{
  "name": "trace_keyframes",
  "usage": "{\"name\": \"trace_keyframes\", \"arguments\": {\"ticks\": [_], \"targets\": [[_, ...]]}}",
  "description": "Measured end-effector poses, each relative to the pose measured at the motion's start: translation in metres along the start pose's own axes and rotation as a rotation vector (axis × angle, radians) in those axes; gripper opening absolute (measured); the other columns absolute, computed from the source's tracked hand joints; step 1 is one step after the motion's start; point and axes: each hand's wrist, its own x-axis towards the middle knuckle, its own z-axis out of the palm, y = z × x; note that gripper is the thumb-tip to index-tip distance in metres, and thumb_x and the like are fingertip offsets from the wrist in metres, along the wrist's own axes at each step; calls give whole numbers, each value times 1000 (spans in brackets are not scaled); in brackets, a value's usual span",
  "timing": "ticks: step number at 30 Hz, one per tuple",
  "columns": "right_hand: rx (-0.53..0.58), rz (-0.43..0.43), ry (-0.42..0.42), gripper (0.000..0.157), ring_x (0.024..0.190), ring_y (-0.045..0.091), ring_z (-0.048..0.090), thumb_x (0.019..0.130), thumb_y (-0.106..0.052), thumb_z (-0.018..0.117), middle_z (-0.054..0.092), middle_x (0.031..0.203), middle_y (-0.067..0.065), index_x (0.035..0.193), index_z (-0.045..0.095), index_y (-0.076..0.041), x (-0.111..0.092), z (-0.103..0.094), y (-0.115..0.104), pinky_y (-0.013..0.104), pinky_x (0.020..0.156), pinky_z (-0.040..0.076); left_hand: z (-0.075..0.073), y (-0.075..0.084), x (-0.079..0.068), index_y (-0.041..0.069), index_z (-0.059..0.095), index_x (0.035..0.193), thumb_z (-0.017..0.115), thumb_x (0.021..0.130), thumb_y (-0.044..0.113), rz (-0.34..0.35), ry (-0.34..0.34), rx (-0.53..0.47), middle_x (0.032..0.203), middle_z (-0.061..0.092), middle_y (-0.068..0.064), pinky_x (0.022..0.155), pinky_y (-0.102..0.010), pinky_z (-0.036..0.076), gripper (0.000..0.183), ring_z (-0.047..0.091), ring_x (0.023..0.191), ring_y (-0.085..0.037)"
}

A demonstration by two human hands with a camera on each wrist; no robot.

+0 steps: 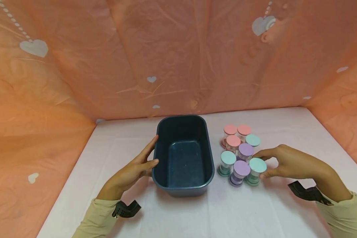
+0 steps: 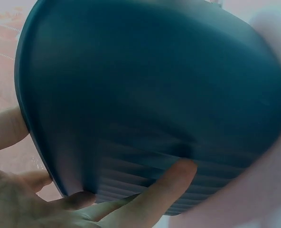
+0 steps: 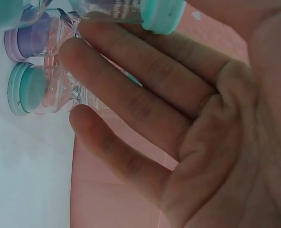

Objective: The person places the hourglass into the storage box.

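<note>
My left hand (image 1: 133,172) rests against the left side of a dark blue plastic bin (image 1: 182,191), its fingers (image 2: 173,183) along the outer wall and thumb by the rim. Nothing lies inside the bin. On its right, sand timers stand in a tight cluster. My right hand (image 1: 291,162) holds the front-right teal-capped sand timer (image 1: 257,167) between thumb and forefinger, the forefinger partly hidden behind the cap. In the right wrist view, its other fingers (image 3: 131,102) stretch out beyond that timer. Close beside it stands a purple-capped sand timer (image 1: 241,170).
Another purple timer (image 1: 245,150), teal timers (image 1: 227,158) and pink timers (image 1: 233,141) make up the cluster. A white cloth (image 1: 178,218) covers the table. Orange sheeting (image 1: 178,59) with pale hearts hangs at the back and both sides.
</note>
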Motion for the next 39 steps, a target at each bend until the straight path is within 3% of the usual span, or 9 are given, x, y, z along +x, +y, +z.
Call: {"name": "trace_keyframes", "arguments": {"ticks": [8,13,24,34,39], "targets": [[32,36,10,42,100,-6,64,83,-52,74,70,109,-24,119,67,-33,-2,0,-4,28,82,55,0,0,-2,40,-2,159,44,105,15,-15,6,-39,167,-17,2,97,-53,49,75,17,147,-50],[42,57,61,40,100,-6,63,80,-50,77,68,105,-27,117,66,-37,-5,-4,-8,24,84,53,1,-1,-1,40,-1,159,44,105,16,-14,1,-43,167,-17,2,97,-57,48,74,9,150,-48],[141,-53,170,48,104,-4,63,77,-26,85,70,108,-20,121,66,-30,-11,-8,-9,7,89,42,3,-3,-1,41,0,159,43,104,14,-22,4,-56,167,-18,2,98,-58,46,75,7,150,-48],[162,-17,258,51,90,-2,61,75,-16,86,69,97,-21,118,66,-35,-10,-13,-15,11,81,41,3,-2,-1,42,-1,158,44,104,18,-42,16,-85,166,-19,0,94,-57,48,74,1,151,-46],[178,-17,279,52,93,-1,63,74,-13,86,71,100,-20,117,67,-35,-7,-18,-14,9,85,42,1,1,0,45,1,158,45,105,20,-49,26,-95,166,-22,-1,92,-53,50,74,3,151,-47]]}}
